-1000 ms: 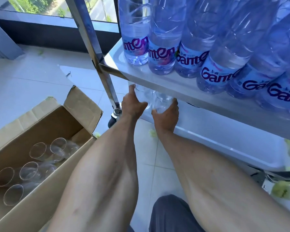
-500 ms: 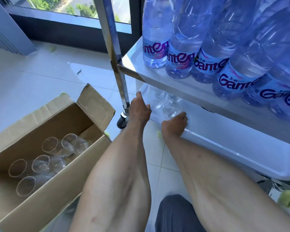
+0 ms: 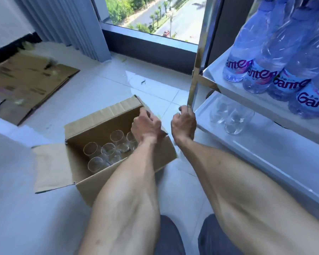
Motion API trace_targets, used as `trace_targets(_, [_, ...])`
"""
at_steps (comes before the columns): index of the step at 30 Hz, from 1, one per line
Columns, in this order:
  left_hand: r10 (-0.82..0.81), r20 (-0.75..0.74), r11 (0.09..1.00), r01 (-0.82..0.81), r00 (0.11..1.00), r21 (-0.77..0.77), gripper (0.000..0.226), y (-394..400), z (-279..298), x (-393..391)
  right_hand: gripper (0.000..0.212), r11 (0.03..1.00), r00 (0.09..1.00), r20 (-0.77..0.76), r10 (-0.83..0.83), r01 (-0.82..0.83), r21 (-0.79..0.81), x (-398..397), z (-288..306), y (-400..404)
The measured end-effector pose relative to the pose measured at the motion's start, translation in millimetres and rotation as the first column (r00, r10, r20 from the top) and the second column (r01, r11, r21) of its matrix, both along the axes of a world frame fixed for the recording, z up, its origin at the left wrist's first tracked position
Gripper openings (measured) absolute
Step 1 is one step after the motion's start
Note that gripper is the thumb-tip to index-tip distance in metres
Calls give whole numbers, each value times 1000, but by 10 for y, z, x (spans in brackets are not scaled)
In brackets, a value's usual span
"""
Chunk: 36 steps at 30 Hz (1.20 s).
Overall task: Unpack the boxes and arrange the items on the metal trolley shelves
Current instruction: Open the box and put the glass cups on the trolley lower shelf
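Both hands are now coming away from the lower shelf of the metal trolley, where a moment ago they were setting glasses down — the left hand is hovering over the far right corner of the open cardboard box, and the right hand is hanging just beside the trolley's upright post. The left fingers are loosely curled and holding nothing; the right fingers are curled too, with the thumb close against the post, but whether they are actually gripping it cannot be told. The shift suggests one batch is delivered and the person is going back for more. The placed glasses are standing upright in a small cluster at the near left end of the lower shelf, clear and hard to count against the pale surface. The remaining glasses are sitting in the bottom of the box on the floor — about six rims are showing, mouths facing up. On the shelf above, the water bottles are standing packed in a row, so the job is looking partly done.
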<state>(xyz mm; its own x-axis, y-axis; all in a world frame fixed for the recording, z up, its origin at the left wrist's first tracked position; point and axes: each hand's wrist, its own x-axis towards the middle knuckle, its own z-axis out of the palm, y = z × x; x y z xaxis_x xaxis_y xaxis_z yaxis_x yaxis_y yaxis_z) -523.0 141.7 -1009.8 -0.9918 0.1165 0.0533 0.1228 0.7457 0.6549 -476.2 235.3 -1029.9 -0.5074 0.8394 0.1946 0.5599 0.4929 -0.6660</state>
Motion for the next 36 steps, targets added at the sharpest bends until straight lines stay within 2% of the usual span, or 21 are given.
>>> trace_targets(3, [156, 50, 983, -150, 986, -102, 21, -468, -68, -207, 24, 989, 987, -127, 97, -81, 126, -254, 94, -388])
trace_targets(6, [248, 220, 942, -181, 943, -283, 34, -874, -266, -424, 20, 912, 918, -151, 366, -322, 253, -502, 185, -735])
trace_targets(8, [311, 315, 909, -183, 897, -375, 48, -1096, -420, -526, 27, 784, 819, -4, 574, -548, 294, -656, 177, -952])
trace_targets(10, [332, 351, 888, -164, 876, -431, 62, -1262, -585, -597, 36, 683, 690, 219, 690, -721, 119, -777, 101, -1123])
trace_targets(11, [327, 351, 880, -148, 877, -450, 68, -1326, -674, -627, 36, 663, 632, 328, 703, -748, 21, -824, 30, -1185])
trace_targets(13, [303, 331, 862, -109, 894, -495, 71, -1429, -866, -689, 34, 703, 601, 436, 670, -703, -112, -877, -168, -1246])
trace_targets(17, [250, 320, 836, -37, 914, -548, 64, -1527, -1172, -817, 37, 801, 639, 498, 586, -552, -233, -909, -647, -1273])
trace_targets(21, [236, 350, 812, 13, 907, -583, 81, -1504, -1381, -918, 62, 847, 612, 590, 527, -434, -307, -977, -1017, -1212])
trace_targets(24, [232, 293, 745, 24, 927, -667, 85, -1466, -1497, -1015, 87, 865, 566, 654, 501, -348, -361, -1096, -1141, -1184])
trace_targets(26, [237, 267, 714, 19, 934, -700, 83, -1400, -1561, -1063, 94, 868, 588, 638, 497, -334, -368, -1180, -1203, -1146])
trace_targets(30, [254, 200, 679, -27, 946, -733, 81, -1343, -1698, -1125, 93, 837, 609, 577, 544, -444, -321, -1278, -1338, -1132])
trace_targets(36, [268, 193, 677, -43, 944, -734, 53, -1302, -1727, -1074, 68, 872, 683, 561, 468, -458, -170, -1158, -1492, -1205])
